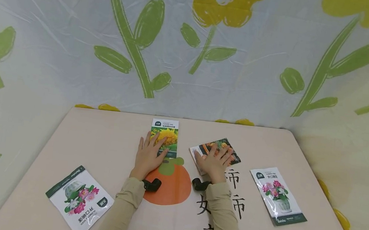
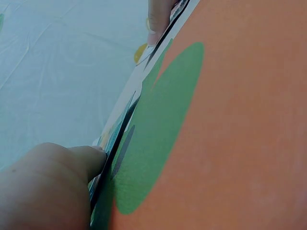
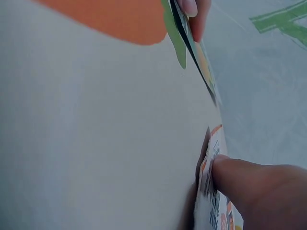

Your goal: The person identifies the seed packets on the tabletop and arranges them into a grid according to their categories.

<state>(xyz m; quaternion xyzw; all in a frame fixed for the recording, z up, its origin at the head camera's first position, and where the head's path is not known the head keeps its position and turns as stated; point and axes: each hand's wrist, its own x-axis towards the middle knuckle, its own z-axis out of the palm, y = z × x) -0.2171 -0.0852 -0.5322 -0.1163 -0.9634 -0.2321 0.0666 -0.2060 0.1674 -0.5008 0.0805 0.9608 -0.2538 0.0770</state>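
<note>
My left hand [image 1: 148, 156] rests with spread, straight fingers on a seed packet with a yellow flower picture [image 1: 170, 137], which lies upright at the far middle of the table. To its right, my right hand [image 1: 213, 164] lies flat with fingers spread on a tilted seed packet with orange flowers [image 1: 205, 149]. In the left wrist view the left thumb [image 2: 88, 160] touches the packet's near edge. The right wrist view shows the right thumb [image 3: 240, 177] on the white end of the orange-flower packet [image 3: 209, 203]. Parts of both packets are hidden under the hands.
Pink-flower seed packets lie at the near left [image 1: 79, 199] and at the right [image 1: 278, 196], both slanted. The table [image 1: 51, 146] bears a printed orange persimmon [image 1: 172, 186] and black characters. Behind it hangs a flower-patterned cloth [image 1: 250, 88].
</note>
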